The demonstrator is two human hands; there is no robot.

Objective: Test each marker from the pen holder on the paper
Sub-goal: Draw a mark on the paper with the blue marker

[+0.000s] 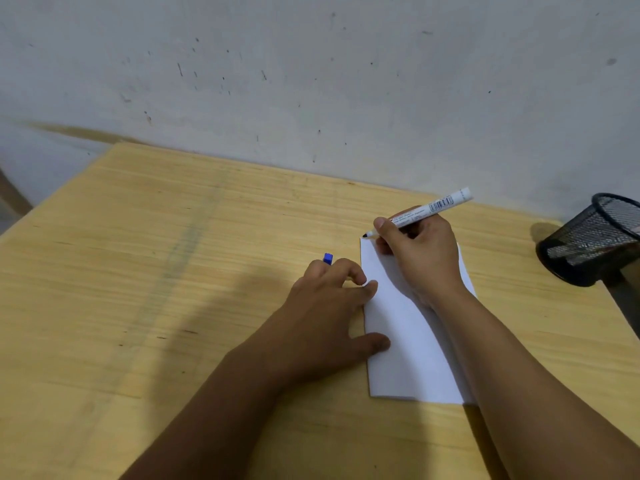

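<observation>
A white sheet of paper (408,355) lies on the wooden table (173,271). My right hand (419,258) grips a white marker (429,209) with its cap off, and the dark tip touches the paper's far left corner. My left hand (329,306) rests beside the paper, thumb and a fingertip pressing its left edge. A blue marker cap (328,258) pokes out between the fingers of that hand. The black mesh pen holder (588,240) stands at the right edge of the table; its contents are hidden.
A marked grey wall (311,81) rises directly behind the table's far edge. The table's right edge drops off just below the pen holder. Bare wood stretches across the left half of the table.
</observation>
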